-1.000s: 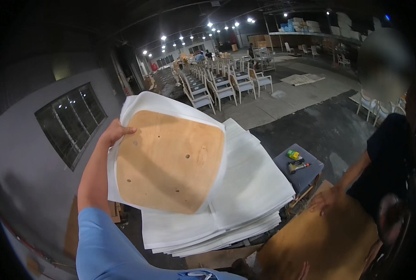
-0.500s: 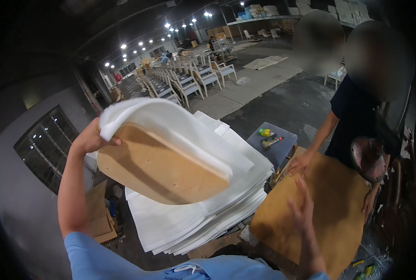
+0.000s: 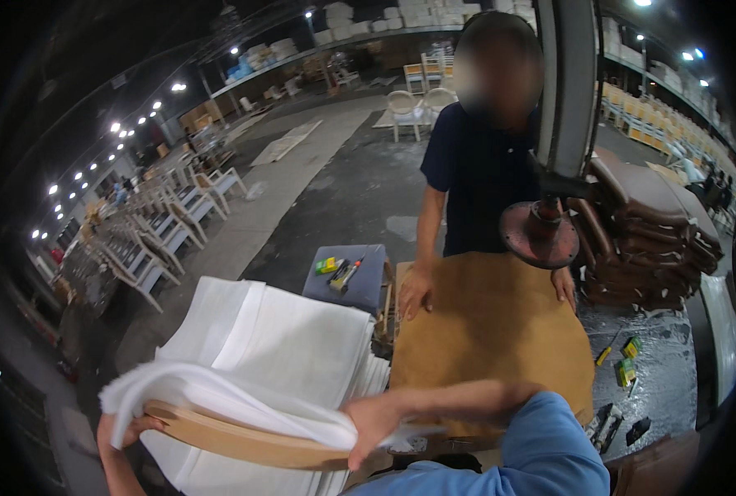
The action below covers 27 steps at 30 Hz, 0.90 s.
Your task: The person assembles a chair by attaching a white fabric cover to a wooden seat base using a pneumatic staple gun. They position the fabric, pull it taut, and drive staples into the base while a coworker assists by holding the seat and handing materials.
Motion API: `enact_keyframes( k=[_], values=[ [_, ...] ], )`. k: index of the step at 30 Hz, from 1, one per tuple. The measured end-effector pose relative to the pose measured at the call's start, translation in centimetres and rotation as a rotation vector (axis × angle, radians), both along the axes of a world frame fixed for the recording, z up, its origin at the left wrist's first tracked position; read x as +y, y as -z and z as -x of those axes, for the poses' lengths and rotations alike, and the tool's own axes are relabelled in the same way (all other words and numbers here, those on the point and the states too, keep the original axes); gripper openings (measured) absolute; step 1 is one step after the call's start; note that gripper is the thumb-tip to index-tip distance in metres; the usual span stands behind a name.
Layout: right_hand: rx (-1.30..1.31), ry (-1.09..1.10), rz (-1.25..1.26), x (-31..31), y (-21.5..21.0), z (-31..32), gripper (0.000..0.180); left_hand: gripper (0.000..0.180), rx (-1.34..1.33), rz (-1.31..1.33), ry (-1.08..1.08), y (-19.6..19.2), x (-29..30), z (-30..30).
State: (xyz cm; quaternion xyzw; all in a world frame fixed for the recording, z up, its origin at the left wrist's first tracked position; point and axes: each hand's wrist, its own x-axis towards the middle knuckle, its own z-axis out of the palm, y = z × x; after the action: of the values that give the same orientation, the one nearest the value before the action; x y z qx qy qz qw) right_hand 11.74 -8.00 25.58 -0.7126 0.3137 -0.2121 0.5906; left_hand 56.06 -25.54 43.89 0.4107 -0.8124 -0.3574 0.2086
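Note:
A curved plywood panel (image 3: pixel 248 434), with a soft white padding sheet (image 3: pixel 211 384) draped over it, is held low in front of me. My left hand (image 3: pixel 128 431) is closed round its left end, thumb on the wood and padding under the fingers. At the other end my right hand (image 3: pixel 373 420) is closed on the padding and the panel's edge; some of its fingers are hidden. Beneath and beyond the panel lies a stack of white padding sheets (image 3: pixel 297 331). Right of it is a large tan board (image 3: pixel 500 331), where a co-worker's hand (image 3: pixel 416 289) rests.
A grey-blue stool (image 3: pixel 316 285) carries tools and a small green-yellow box. A red disc-shaped machine part (image 3: pixel 540 236) hangs over the tan board's far edge. To the right are piled brown upholstered pieces (image 3: pixel 645 231) and a table (image 3: pixel 669 355) with small boxes and tools.
My view has turned right. The panel with its padding has come down and closer, seen now edge-on. My right hand, earlier free over the tan board, has taken hold of the panel's right end.

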Motion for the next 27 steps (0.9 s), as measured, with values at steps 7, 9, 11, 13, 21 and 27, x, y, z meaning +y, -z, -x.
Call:
enact_keyframes(
  k=[7,9,11,13,21,27],
  values=[
    [-0.153,0.375,0.334,0.1,8.7,-5.7,0.051,0.091,-0.106,0.189,0.411,0.5,-11.9,10.0],
    [-0.287,0.462,0.116,-2.2,4.1,-7.5,0.048,0.094,-0.129,0.078,0.323,-2.0,-15.8,10.0],
    [-0.427,0.515,-0.019,-3.8,-1.7,-7.6,0.048,0.076,-0.029,0.097,0.041,-5.0,-17.9,10.9],
    [-0.566,0.586,-0.061,-5.0,-5.9,-5.7,0.050,0.081,0.163,0.480,0.142,-6.6,-18.4,9.9],
    [-0.909,0.863,-0.272,-1.1,-15.9,-2.5,0.076,0.052,-0.302,0.181,-0.514,16.5,-12.1,-7.5],
    [-1.014,0.953,-0.397,-1.9,-13.2,-0.5,0.040,0.054,0.010,0.036,-0.363,25.1,-11.0,0.7]
  ],
)
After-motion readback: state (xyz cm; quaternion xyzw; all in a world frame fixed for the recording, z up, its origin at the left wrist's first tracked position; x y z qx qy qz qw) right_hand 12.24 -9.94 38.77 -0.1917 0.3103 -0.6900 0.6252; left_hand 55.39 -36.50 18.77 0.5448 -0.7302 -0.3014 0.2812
